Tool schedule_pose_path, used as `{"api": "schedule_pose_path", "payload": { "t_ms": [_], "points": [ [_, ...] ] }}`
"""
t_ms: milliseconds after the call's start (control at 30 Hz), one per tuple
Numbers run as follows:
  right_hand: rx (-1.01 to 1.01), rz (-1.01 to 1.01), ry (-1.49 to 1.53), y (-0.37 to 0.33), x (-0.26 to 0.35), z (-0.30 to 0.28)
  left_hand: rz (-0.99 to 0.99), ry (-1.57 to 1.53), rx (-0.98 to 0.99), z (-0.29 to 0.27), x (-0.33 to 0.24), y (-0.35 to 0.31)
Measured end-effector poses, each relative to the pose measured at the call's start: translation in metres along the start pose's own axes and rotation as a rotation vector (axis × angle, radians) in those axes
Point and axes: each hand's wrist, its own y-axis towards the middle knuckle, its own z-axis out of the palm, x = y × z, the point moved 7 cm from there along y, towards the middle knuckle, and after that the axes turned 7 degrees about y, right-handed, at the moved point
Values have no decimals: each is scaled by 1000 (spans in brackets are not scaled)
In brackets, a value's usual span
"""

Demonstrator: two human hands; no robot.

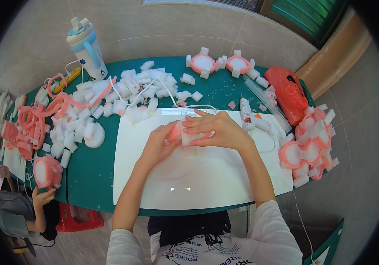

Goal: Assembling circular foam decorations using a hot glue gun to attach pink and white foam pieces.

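Note:
Above the white board (198, 176), both hands hold a pink and white foam piece (194, 136) between them. My left hand (157, 142) has its fingers wrapped round the pink left side. From the right, my right hand (224, 129) presses its fingers across a white foam block on the piece. Part of the piece is hidden behind the fingers. A white hot glue gun (245, 112) lies just right of my right hand, its cord curling on the board.
White foam blocks (130, 86) and pink foam strips (34, 123) are heaped on the left. Pink-and-white foam rings (293, 154) pile up at right, near a red plastic bag (285, 90). A tumbler (88, 53) stands at the back. A co-worker's hand (43, 197) touches a pink foam roll (48, 171).

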Motion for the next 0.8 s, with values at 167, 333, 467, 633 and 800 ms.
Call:
{"api": "schedule_pose_path", "payload": {
  "t_ms": [167, 333, 467, 633, 800],
  "points": [
    [0, 9, 21, 0, -1, 0, -8, 6, 4, 1, 0, -1],
    [2, 14, 40, -1, -4, 1, 12, -13, -5, 1, 2, -1],
    [1, 9, -7, 0, 2, 3, -7, -3, -2, 3, 5, 0],
    [-6, 23, -87, -1, 8, 5, 16, 0, -14, 3, 6, -1],
    [-76, 100, -49, -1, -1, 2, 24, -9, -16, 2, 1, -1]
  ]
}}
